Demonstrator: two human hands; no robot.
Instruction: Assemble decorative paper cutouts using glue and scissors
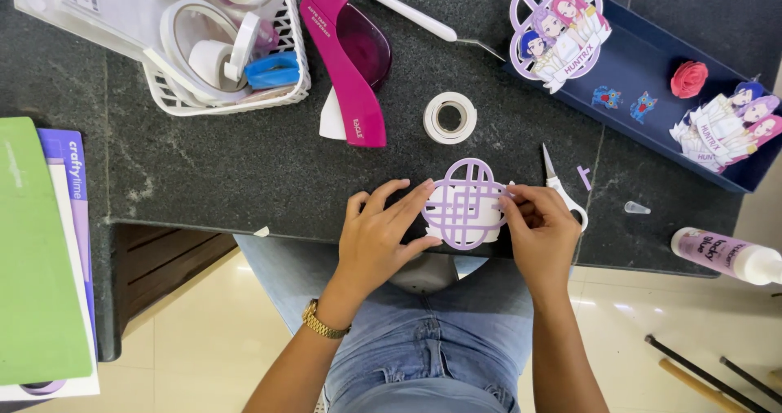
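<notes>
Two hands hold one purple woven paper cutout [466,204] between them. The left hand [376,238] and right hand [540,232] pinch its sides with closed fingers. Just beyond the fingers, on the desk [244,160], sit a tape roll [450,117] and scissors [562,189].

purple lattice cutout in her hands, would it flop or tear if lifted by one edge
The purple lattice cutout is probably light and bendy: it looks like thin card cut into narrow strips. Those strips could crease or tear if tugged. The left hand and right hand pinch opposite edges, which suggests it needs support.
</notes>
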